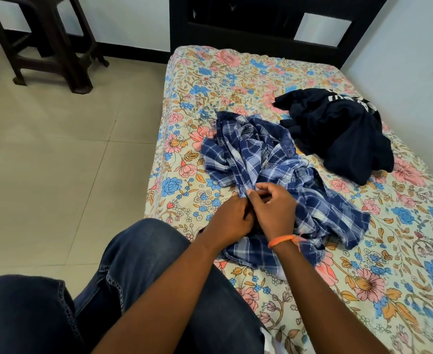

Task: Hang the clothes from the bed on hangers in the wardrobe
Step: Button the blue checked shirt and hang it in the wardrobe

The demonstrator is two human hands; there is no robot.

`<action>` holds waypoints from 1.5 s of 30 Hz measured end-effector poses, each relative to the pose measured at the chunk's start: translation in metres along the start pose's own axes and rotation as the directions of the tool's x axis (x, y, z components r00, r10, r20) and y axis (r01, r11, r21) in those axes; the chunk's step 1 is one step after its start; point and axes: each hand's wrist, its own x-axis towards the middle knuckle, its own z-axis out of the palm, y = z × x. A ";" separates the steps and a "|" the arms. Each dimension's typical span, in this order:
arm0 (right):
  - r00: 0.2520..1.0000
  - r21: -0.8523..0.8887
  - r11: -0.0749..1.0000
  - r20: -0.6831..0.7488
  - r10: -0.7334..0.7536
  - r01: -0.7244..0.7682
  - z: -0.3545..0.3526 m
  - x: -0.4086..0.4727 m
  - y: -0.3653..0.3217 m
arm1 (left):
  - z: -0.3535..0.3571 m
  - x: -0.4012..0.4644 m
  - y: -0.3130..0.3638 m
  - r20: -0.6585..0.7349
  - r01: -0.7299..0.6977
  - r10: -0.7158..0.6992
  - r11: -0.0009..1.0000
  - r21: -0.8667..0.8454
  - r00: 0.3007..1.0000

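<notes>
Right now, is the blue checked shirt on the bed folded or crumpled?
Crumpled. The blue checked shirt lies bunched on the floral bedsheet, both hands pinching its edge.

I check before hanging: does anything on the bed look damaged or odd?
No visible damage. The checked shirt and the dark garment lie crumpled on the bed; both hands pinch the shirt's edge.

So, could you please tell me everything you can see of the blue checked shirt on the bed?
The blue checked shirt is a blue-and-white plaid garment of thin woven-looking cloth, lying crumpled and unfolded on the floral bedsheet near the bed's near-left edge. A buttoned placket or cuff shows near its middle. The left hand and right hand pinch its near edge together. It lies beside a dark navy garment; whether they touch is unclear.
</notes>
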 end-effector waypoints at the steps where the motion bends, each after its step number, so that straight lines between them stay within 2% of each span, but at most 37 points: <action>1: 0.998 -0.040 0.998 0.042 0.041 -0.040 0.001 0.008 0.001 | 0.000 -0.001 0.000 0.000 -0.023 0.023 1.000 -0.001 1.000; 5: 0.937 0.048 0.950 0.183 0.296 -0.309 0.000 0.037 0.002 | 0.005 -0.001 -0.003 -0.004 -0.017 0.017 1.000 -0.017 1.000; 8: 0.855 0.242 0.832 0.290 0.429 -0.499 -0.003 0.047 0.002 | 0.007 0.001 -0.004 -0.055 0.029 -0.033 0.997 -0.075 0.998; 9: 0.832 0.315 0.777 0.322 0.452 -0.545 -0.004 0.049 0.004 | 0.007 0.002 -0.002 -0.078 0.067 -0.079 0.987 -0.144 0.994; 11: 0.792 0.437 0.661 0.371 0.485 -0.610 -0.011 0.049 0.004 | 0.003 0.005 0.003 -0.079 0.193 -0.240 0.903 -0.384 0.968; 13: 0.760 0.549 0.527 0.425 0.492 -0.649 -0.019 0.048 0.002 | -0.002 0.012 0.005 -0.015 0.302 -0.389 0.739 -0.602 0.921; 15: 0.750 0.631 0.419 0.463 0.472 -0.653 -0.025 0.046 0.001 | -0.007 0.020 0.002 0.019 0.327 -0.444 0.631 -0.704 0.896; 17: 0.757 0.675 0.366 0.476 0.448 -0.640 -0.029 0.044 0.003 | -0.009 0.028 0.004 -0.025 0.295 -0.437 0.646 -0.704 0.899; 19: 0.757 0.682 0.351 0.489 0.432 -0.641 -0.029 0.042 0.006 | -0.007 0.033 0.008 -0.113 0.253 -0.444 0.681 -0.687 0.889; 21: 0.754 0.675 0.355 0.497 0.429 -0.647 -0.028 0.039 0.006 | -0.005 0.036 0.013 -0.169 0.228 -0.483 0.657 -0.719 0.859; 24: 0.768 0.656 0.412 0.457 0.450 -0.632 -0.024 0.037 0.004 | -0.005 0.039 0.013 -0.132 0.213 -0.502 0.570 -0.794 0.855; 27: 0.793 0.645 0.472 0.411 0.449 -0.601 -0.018 0.035 0.000 | -0.006 0.038 0.009 -0.080 0.261 -0.494 0.582 -0.770 0.866; 29: 0.809 0.636 0.506 0.387 0.443 -0.582 -0.013 0.034 -0.001 | -0.007 0.035 0.006 -0.024 0.272 -0.505 0.503 -0.820 0.863; 32: 0.821 0.650 0.517 0.334 0.463 -0.556 -0.010 0.033 0.001 | -0.011 0.028 0.002 0.081 0.260 -0.481 0.319 -0.911 0.873; 34: 0.811 0.671 0.490 0.311 0.496 -0.557 -0.011 0.032 0.002 | -0.012 0.025 0.001 0.106 0.258 -0.458 0.283 -0.924 0.883; 39: 0.788 0.685 0.430 0.362 0.498 -0.587 -0.019 0.028 -0.002 | -0.017 0.022 0.010 0.038 0.237 -0.489 0.354 -0.905 0.872; 42: 0.776 0.760 0.311 0.375 0.507 -0.571 -0.027 0.030 0.001 | -0.019 0.022 0.010 -0.131 0.218 -0.518 0.558 -0.800 0.846; 45: 0.792 0.826 0.242 0.340 0.507 -0.509 -0.031 0.034 0.003 | -0.015 0.021 0.003 -0.354 0.106 -0.412 0.763 -0.637 0.839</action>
